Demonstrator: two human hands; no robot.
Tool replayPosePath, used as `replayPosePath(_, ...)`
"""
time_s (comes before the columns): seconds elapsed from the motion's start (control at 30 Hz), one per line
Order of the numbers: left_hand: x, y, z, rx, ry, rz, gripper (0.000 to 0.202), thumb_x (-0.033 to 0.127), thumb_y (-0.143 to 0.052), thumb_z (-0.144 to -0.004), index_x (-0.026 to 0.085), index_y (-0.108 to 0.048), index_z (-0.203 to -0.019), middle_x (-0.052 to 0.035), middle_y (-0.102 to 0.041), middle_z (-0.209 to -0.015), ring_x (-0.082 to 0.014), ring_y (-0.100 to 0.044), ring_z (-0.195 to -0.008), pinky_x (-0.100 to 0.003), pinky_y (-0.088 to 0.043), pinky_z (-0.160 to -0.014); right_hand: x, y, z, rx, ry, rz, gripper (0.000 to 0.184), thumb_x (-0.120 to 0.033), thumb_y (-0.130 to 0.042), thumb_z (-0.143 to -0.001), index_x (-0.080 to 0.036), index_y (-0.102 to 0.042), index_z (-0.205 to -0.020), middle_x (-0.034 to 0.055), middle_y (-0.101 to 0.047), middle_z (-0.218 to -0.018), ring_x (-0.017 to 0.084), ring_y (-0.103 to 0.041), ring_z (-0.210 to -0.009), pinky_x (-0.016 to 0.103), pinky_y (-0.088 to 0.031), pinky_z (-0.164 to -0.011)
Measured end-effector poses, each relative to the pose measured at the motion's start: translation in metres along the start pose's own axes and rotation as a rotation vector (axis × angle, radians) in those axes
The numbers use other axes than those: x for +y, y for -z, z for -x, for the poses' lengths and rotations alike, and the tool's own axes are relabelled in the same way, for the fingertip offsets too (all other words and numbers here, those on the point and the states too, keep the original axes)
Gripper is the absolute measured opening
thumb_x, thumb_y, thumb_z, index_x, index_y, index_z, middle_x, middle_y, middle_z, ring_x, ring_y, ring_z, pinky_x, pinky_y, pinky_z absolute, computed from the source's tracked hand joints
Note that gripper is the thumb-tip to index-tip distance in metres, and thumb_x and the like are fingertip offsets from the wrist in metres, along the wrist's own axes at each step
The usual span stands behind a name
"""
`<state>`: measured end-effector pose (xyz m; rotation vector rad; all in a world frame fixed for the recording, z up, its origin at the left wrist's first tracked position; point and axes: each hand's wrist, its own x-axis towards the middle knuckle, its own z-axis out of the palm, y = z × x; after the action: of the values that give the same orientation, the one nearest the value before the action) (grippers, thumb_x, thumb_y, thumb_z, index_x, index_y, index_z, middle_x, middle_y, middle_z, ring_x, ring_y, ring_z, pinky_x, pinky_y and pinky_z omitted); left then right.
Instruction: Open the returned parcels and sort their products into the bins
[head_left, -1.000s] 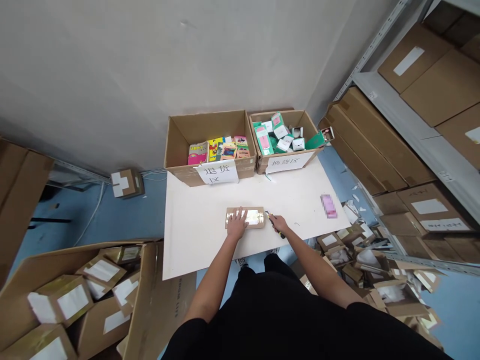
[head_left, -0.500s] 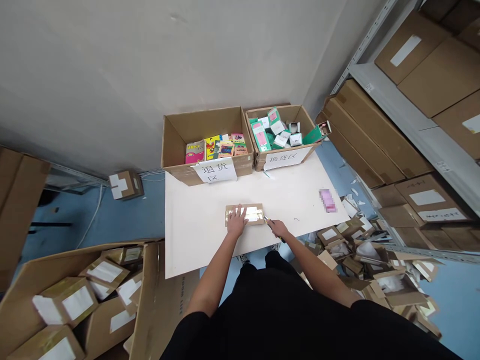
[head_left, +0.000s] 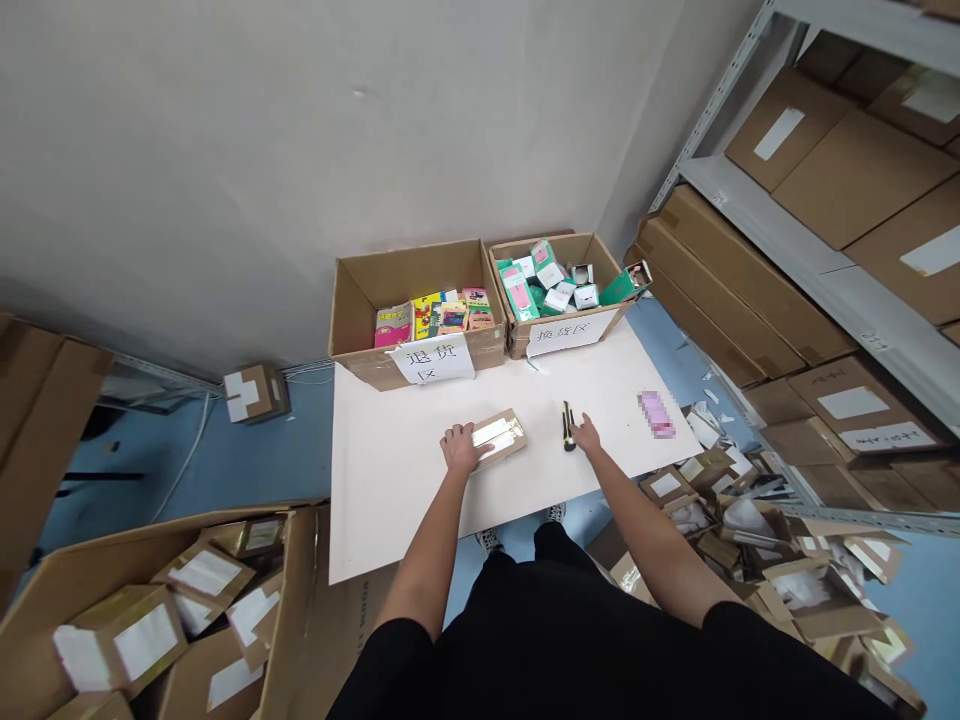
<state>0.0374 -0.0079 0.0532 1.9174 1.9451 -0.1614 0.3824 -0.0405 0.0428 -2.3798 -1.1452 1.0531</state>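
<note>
A small flat cardboard box (head_left: 504,434) with a white label and shiny tape lies slanted on the white table (head_left: 390,480). My left hand (head_left: 460,447) grips its left end, thumb along the near side and fingers at the far side. To the right of the box, a black and yellow utility knife (head_left: 568,427) rests on the tabletop, pointing away from me. My right hand (head_left: 586,436) is right beside the knife's handle, its fingers apart and not wrapped around it.
Two open cartons stand at the table's back: one with colourful booklets (head_left: 394,325), one with green and white small boxes (head_left: 559,285). A blurred pink item (head_left: 656,414) lies at right. Parcels fill a large carton (head_left: 300,590) at lower left; opened boxes (head_left: 802,590) litter the right floor.
My right hand has moved right and set the utility knife down on the table. My left hand has shifted to the box's left end, and the box has turned at an angle.
</note>
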Motion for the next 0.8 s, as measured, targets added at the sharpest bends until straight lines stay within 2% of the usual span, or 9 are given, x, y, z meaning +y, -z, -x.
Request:
replayPosePath(0.1,0.007,-0.003,0.0,0.002,0.103,-0.007,0.07,0.074,-0.062,-0.089,0.023,-0.06,-0.136,-0.0164,-0.06,-0.139,-0.0345,-0.051,-0.128,-0.044,-0.039,-0.104,-0.029,-0.011,0.002,0.046,0.046,-0.004,0.051,-0.018,-0.054,-0.097,-0.008,-0.057,-0.148,0.0211,-0.069,-0.135,0.026,-0.07,-0.115,0.031,-0.053,-0.095)
replayPosePath(0.17,0.012,-0.005,0.0,0.004,0.141,-0.03,0.069,0.075,-0.06,-0.091,0.02,-0.061,-0.132,-0.0177,-0.06,-0.136,-0.0348,-0.052,-0.125,-0.043,-0.04,-0.1,-0.047,-0.04,0.022,-0.001,0.157,-0.021,0.046,-0.02,-0.051,-0.099,-0.018,-0.064,-0.143,0.0112,-0.07,-0.137,0.021,-0.07,-0.114,0.029,-0.053,-0.101)
replayPosePath(0.2,0.014,-0.006,0.001,0.011,0.153,-0.044,0.068,0.074,-0.058,-0.092,0.018,-0.061,-0.131,-0.0185,-0.061,-0.135,-0.0349,-0.052,-0.124,-0.043,-0.04,-0.1,-0.056,-0.059,0.036,-0.071,0.297,-0.02,0.046,-0.021,-0.05,-0.101,-0.02,-0.064,-0.144,0.0097,-0.068,-0.141,0.021,-0.069,-0.118,0.031,-0.052,-0.104)
replayPosePath(0.27,0.018,-0.01,0.004,0.037,0.17,-0.069,0.067,0.073,-0.053,-0.096,0.015,-0.062,-0.13,-0.0204,-0.062,-0.133,-0.0352,-0.054,-0.124,-0.042,-0.042,-0.099,-0.069,-0.097,0.065,-0.198,0.479,0.066,0.05,-0.02,-0.051,-0.1,-0.021,-0.061,-0.149,0.0096,-0.057,-0.157,0.024,-0.059,-0.136,0.036,-0.048,-0.113)
replayPosePath(0.37,0.022,-0.015,0.013,0.091,0.152,-0.096,0.067,0.068,-0.043,-0.102,0.01,-0.065,-0.129,-0.0234,-0.065,-0.128,-0.0355,-0.059,-0.122,-0.042,-0.045,-0.098,-0.08,-0.13,0.094,-0.261,0.473,0.267,0.064,-0.015,-0.055,-0.095,-0.024,-0.051,-0.158,0.0058,-0.029,-0.175,0.029,-0.044,-0.151,0.041,-0.047,-0.116)
replayPosePath(0.5,0.02,-0.01,0.018,0.074,0.1,-0.057,0.065,0.056,-0.033,-0.109,0.005,-0.071,-0.121,-0.0256,-0.07,-0.119,-0.0342,-0.068,-0.111,-0.039,-0.05,-0.09,-0.087,-0.123,0.091,-0.275,0.433,0.437,0.063,-0.016,-0.054,-0.096,-0.03,-0.051,-0.158,-0.0002,-0.024,-0.177,0.034,-0.036,-0.155,0.046,-0.048,-0.113)
replayPosePath(0.63,0.005,0.001,0.018,-0.069,0.145,0.148,0.067,0.052,-0.024,-0.111,0.012,-0.078,-0.105,-0.0218,-0.077,-0.109,-0.0322,-0.073,-0.105,-0.037,-0.051,-0.085,-0.09,-0.105,0.077,-0.235,0.436,0.478,0.043,-0.021,-0.045,-0.102,-0.022,-0.067,-0.139,0.006,-0.039,-0.171,0.032,-0.057,-0.138,0.043,-0.052,-0.106)
replayPosePath(0.73,-0.006,0.0,0.024,-0.128,0.068,0.322,0.048,0.049,-0.041,-0.108,0.02,-0.078,-0.107,-0.014,-0.08,-0.112,-0.0288,-0.073,-0.109,-0.033,-0.051,-0.086,-0.089,-0.112,0.078,-0.168,0.408,0.422,0.038,-0.03,-0.048,-0.103,-0.019,-0.069,-0.132,0.011,-0.041,-0.169,0.03,-0.068,-0.122,0.04,-0.054,-0.102)
replayPosePath(0.8,-0.01,-0.007,0.03,-0.128,0.036,0.369,0.031,0.041,-0.054,-0.103,0.023,-0.076,-0.115,-0.0098,-0.08,-0.116,-0.0264,-0.073,-0.112,-0.03,-0.051,-0.088,-0.087,-0.127,0.082,-0.119,0.393,0.361,0.051,-0.036,-0.058,-0.098,-0.019,-0.06,-0.145,0.0128,-0.034,-0.173,0.032,-0.068,-0.122,0.04,-0.055,-0.1)
